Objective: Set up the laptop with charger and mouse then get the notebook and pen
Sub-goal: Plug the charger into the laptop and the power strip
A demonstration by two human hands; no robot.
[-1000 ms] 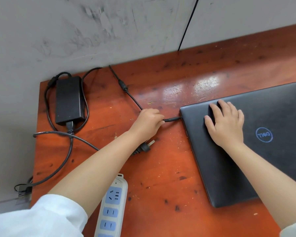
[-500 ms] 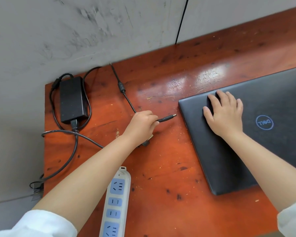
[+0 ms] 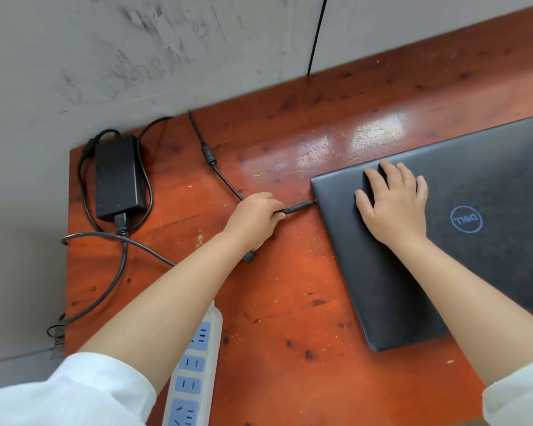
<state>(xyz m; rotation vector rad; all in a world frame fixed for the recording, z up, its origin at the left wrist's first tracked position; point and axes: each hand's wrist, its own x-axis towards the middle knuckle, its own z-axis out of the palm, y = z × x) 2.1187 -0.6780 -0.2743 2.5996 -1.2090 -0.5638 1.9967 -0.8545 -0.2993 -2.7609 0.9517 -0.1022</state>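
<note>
A closed black laptop point(image 3: 474, 272) lies on the right of the red-brown wooden table point(image 3: 290, 302). My right hand point(image 3: 391, 204) rests flat on its lid near the far left corner. My left hand point(image 3: 256, 216) pinches the charger's barrel connector point(image 3: 299, 207), whose tip touches the laptop's left edge. The black charger brick point(image 3: 117, 176) sits at the table's far left, its thin cable point(image 3: 210, 158) running to my left hand. The mains plug point(image 3: 253, 253) lies half hidden under my left wrist. No mouse, notebook or pen is visible.
A white and blue power strip point(image 3: 194, 373) lies at the near edge under my left forearm. The thick mains cable point(image 3: 114, 272) loops off the table's left edge. A scuffed grey wall point(image 3: 166, 50) stands right behind the table.
My left hand has carried the connector to the right, from a gap beside the laptop to its left edge. My right hand has stayed on the lid.
</note>
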